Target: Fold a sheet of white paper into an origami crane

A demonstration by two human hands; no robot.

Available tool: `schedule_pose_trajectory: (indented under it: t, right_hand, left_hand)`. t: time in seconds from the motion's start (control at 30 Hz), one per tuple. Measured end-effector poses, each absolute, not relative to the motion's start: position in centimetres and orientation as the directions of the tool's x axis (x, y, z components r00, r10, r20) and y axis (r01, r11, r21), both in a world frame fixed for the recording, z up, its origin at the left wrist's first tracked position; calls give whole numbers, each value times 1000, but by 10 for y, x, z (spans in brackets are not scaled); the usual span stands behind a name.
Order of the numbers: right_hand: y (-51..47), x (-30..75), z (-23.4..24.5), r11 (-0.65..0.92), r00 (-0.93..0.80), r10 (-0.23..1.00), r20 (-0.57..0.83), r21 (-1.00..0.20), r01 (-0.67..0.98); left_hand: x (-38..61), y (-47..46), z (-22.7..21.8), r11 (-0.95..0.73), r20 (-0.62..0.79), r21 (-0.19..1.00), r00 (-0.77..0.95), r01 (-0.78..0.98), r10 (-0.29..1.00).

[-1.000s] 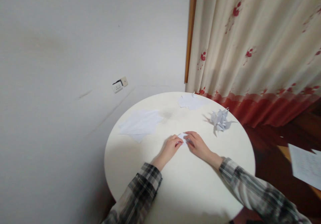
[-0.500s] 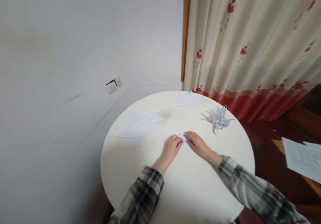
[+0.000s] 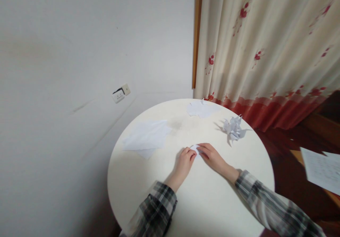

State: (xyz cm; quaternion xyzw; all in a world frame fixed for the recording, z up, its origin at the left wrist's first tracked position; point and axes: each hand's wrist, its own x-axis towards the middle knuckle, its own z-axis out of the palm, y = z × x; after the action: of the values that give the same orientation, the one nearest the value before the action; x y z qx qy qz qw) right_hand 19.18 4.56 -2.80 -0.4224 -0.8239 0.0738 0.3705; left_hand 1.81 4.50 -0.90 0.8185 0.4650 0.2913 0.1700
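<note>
A small folded piece of white paper [image 3: 196,149] lies on the round white table [image 3: 212,201] between my two hands. My left hand [image 3: 186,160] pinches its left side, with thumb and fingertips together. From the right, my right hand [image 3: 211,155] has its fingers closed on the other side, and they cover much of the paper. Beyond my right hand stands a cluster of folded paper cranes [image 3: 234,128]. To the far left of my left hand lie several loose white sheets [image 3: 147,134].
Smaller papers [image 3: 201,109] lie at the table's far edge, with a tiny folded piece on top. A wall with a socket [image 3: 118,96] is at the left. A flowered curtain [image 3: 268,46] hangs behind. Printed sheets [image 3: 322,169] lie on a wooden surface at the right.
The whole view has shifted slightly, so the scene sits a little lower. Both hands stay at the folded paper, with only small finger movement.
</note>
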Motion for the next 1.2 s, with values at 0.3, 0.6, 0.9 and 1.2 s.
schedule_pose_trajectory:
  t: [0.3,0.6,0.9,1.2]
  right_hand:
    - [46,190,-24,648,-389,727,567,-377,662]
    - [50,186,-25,625,-349,753,557,-441,645]
    - [53,184,-31,625,-372,776,510,-538,565]
    - [57,182,-32,616,-359,785,505,-572,541]
  left_hand:
    - [18,47,-10,-506,315,535,396,676,862]
    - [16,53,-16,-515,340,537,387,668,857]
    - [8,52,-20,-566,357,458,441,686,823]
    - [7,48,-16,-562,338,451,450,694,827]
